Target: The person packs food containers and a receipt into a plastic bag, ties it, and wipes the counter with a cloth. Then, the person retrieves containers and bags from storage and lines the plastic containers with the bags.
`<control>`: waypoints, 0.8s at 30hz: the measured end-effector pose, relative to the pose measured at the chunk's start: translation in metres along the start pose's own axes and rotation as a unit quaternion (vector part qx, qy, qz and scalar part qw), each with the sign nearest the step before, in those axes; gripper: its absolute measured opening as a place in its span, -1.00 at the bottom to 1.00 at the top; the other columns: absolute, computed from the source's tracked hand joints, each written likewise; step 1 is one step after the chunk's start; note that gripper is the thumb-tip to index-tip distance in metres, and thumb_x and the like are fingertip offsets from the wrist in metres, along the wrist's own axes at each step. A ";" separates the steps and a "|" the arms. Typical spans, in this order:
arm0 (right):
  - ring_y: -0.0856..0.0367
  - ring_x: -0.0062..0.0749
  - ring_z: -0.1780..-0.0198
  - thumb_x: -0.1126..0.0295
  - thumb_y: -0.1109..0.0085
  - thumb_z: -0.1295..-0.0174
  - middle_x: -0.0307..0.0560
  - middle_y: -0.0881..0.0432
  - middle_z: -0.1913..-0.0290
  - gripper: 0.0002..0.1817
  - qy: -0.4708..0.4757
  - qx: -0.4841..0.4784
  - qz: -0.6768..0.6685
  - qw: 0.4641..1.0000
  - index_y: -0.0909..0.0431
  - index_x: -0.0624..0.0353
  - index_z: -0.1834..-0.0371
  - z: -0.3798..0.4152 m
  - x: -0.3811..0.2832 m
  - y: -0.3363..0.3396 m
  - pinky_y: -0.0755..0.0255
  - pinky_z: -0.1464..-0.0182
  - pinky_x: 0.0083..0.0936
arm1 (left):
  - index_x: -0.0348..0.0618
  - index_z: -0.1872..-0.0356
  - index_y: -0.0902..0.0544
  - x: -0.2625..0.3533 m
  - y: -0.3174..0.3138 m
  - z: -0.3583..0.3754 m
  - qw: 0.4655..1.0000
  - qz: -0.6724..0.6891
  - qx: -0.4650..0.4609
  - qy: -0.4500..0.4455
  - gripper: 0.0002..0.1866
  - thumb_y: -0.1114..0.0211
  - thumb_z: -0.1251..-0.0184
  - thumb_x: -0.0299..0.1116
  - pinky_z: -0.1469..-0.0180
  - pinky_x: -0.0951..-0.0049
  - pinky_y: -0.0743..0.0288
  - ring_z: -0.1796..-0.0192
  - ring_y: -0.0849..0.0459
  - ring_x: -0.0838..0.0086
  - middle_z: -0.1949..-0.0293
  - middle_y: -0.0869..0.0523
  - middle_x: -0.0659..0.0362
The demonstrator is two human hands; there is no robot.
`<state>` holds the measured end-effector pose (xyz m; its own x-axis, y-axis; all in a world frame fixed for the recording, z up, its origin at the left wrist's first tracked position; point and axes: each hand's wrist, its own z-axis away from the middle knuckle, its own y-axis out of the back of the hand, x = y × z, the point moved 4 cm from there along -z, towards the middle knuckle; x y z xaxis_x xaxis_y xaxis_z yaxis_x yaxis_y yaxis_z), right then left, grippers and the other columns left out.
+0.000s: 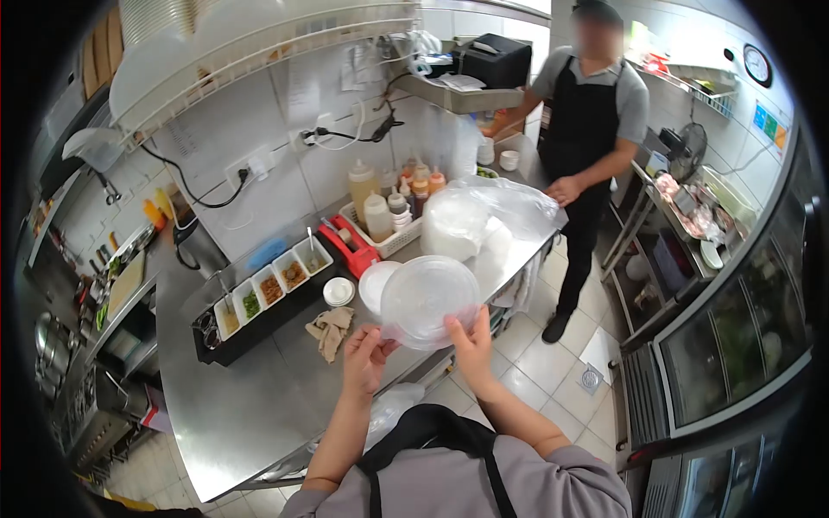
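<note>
A round translucent plastic lid (429, 298) is held up over the counter's front edge. My left hand (366, 352) pinches its lower left rim, and my right hand (470, 338) grips the lower right rim with the thumb on top. Behind the lid, partly hidden by it, a white round container (376, 281) stands on the steel counter (259, 406). Left of it are a small white tub (338, 292) and a crumpled beige cloth (330, 333). Farther back sits a plastic-wrapped stack of white containers (453, 226).
A black tray (259, 332) of filled food bins lies left, beside a red tape dispenser (350, 248). A basket of sauce bottles (380, 216) stands at the wall. A person in a black apron (587, 108) stands at the counter's far end, one hand by the plastic wrap.
</note>
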<state>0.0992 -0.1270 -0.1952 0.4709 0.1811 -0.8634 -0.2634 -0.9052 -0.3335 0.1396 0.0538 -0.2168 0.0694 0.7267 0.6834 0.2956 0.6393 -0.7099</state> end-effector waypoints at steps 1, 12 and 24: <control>-0.41 -0.60 0.13 0.45 -0.08 -0.25 -0.15 -0.45 0.15 -0.71 -0.010 0.013 -0.011 1.000 -0.25 0.26 0.04 0.001 -0.003 0.011 -0.32 0.08 -0.66 | -0.19 0.28 -0.54 -0.008 -0.007 0.000 1.000 -0.004 -0.025 0.009 -0.92 -0.13 -0.31 -0.42 0.08 0.40 -0.58 0.21 -0.66 0.46 0.28 -0.66 0.15; -0.38 -0.44 -0.05 0.43 -0.18 -0.16 -0.07 -0.41 0.01 -0.51 -0.034 0.085 0.018 0.996 -0.23 0.27 -0.13 0.036 -0.043 0.135 -0.29 -0.08 -0.52 | -0.22 0.12 -0.49 -0.101 -0.097 0.018 0.980 0.031 -0.159 0.116 -0.77 -0.24 -0.21 -0.45 0.04 0.38 -0.56 0.13 -0.63 0.45 0.19 -0.62 0.14; -0.47 -0.66 0.34 0.47 -0.04 -0.26 -0.22 -0.50 0.35 -0.87 -0.048 0.004 0.212 0.976 -0.51 0.30 0.24 0.102 -0.063 0.201 -0.35 0.26 -0.70 | -0.18 0.08 -0.40 -0.192 -0.161 0.078 0.963 -0.088 -0.168 0.191 -0.71 -0.23 -0.19 -0.54 0.07 0.42 -0.55 0.14 -0.58 0.51 0.23 -0.57 0.18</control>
<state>-0.0692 -0.2813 -0.2462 0.2368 -0.1740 -0.9558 -0.4240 -0.9037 0.0594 0.0044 -0.1691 -0.2467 0.3165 0.4274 0.8468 0.6220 0.5805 -0.5255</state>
